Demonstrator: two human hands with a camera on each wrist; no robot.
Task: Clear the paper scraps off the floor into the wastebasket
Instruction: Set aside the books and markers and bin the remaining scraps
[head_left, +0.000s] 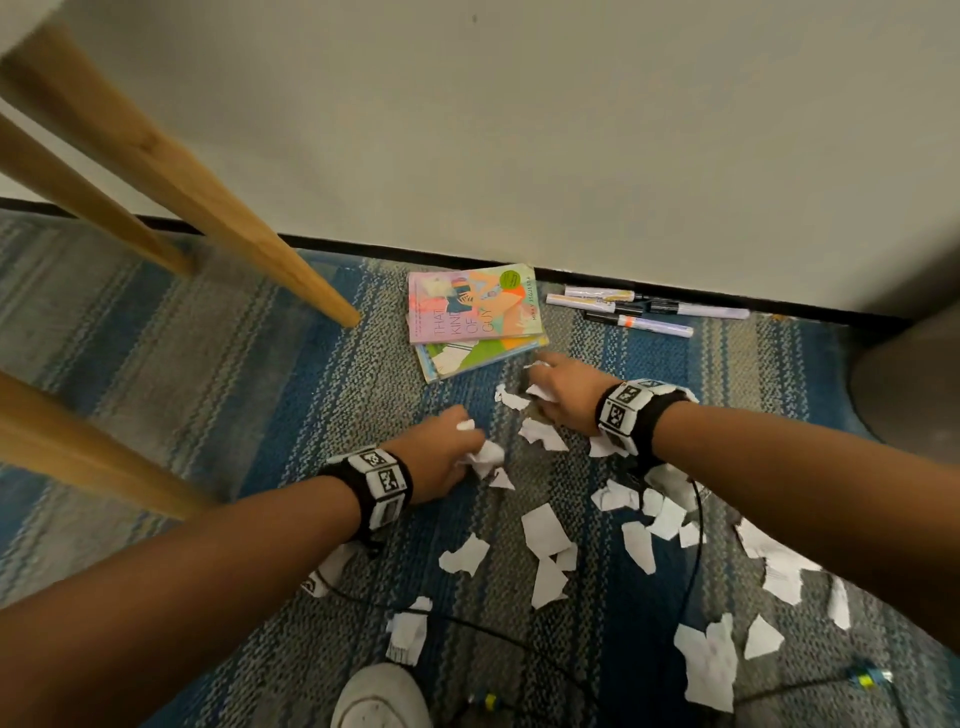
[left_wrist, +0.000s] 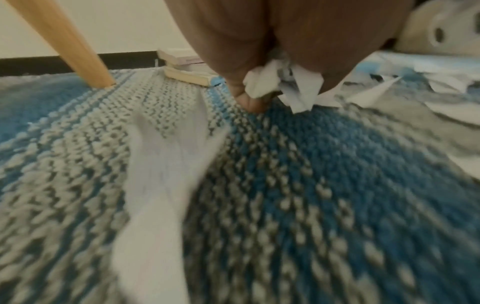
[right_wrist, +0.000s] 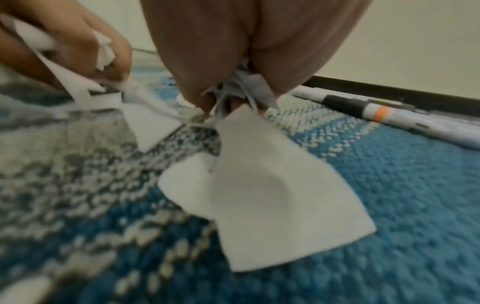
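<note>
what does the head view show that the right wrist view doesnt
Only the head view shows the two books by the wall, the wooden legs, a white shoe and many loose scraps on the carpet. Only the right wrist view shows the right hand's crumpled wad from below. Both show the left hand gripping paper and the markers.

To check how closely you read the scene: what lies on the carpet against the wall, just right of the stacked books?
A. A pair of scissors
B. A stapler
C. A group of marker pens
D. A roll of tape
C: a group of marker pens lies along the baseboard beside the stacked books, beyond the right hand gripping paper scraps; one pen with an orange band shows in the right wrist view.
</note>
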